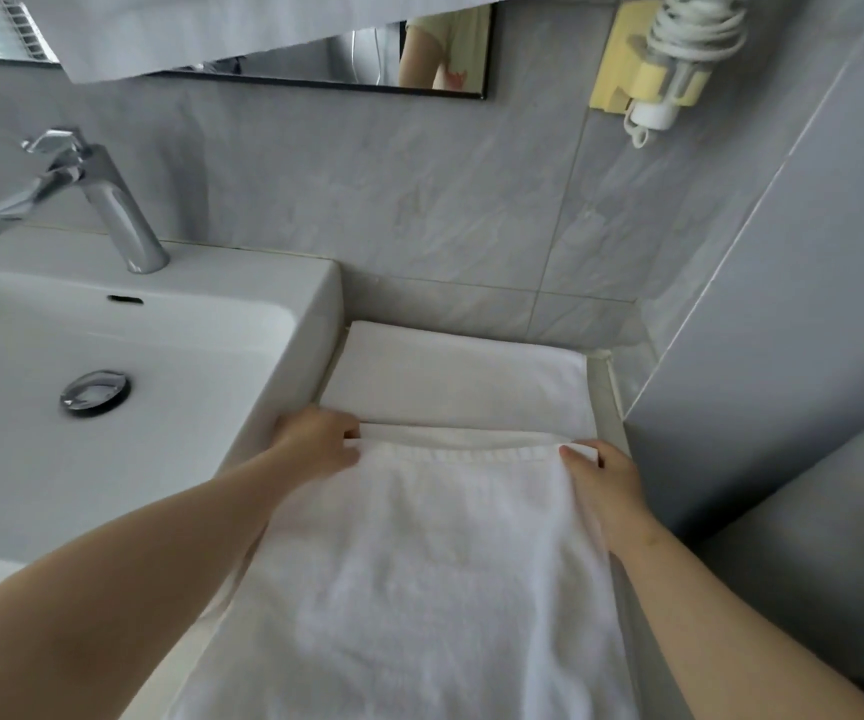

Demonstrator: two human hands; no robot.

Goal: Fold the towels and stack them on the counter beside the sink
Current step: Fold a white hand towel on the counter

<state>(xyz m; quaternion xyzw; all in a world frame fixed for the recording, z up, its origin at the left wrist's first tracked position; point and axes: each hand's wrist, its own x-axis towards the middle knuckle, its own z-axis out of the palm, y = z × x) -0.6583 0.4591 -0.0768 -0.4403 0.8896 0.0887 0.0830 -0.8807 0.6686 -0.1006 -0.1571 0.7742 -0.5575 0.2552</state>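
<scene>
A folded white towel (458, 379) lies flat on the counter (601, 392) to the right of the sink (123, 335), against the back wall. A second white towel (435, 563) runs from that towel's near edge towards me and hangs over the counter's front. My left hand (318, 441) pinches this towel's far left corner. My right hand (601, 483) grips its far right corner. Both corners rest at the near edge of the folded towel.
A chrome tap (102, 200) stands behind the basin, whose drain plug (95, 392) is shut. A wall-mounted hair dryer (674, 70) hangs at the upper right. A grey tiled side wall (783, 330) borders the counter's right edge. A mirror (367, 59) hangs above.
</scene>
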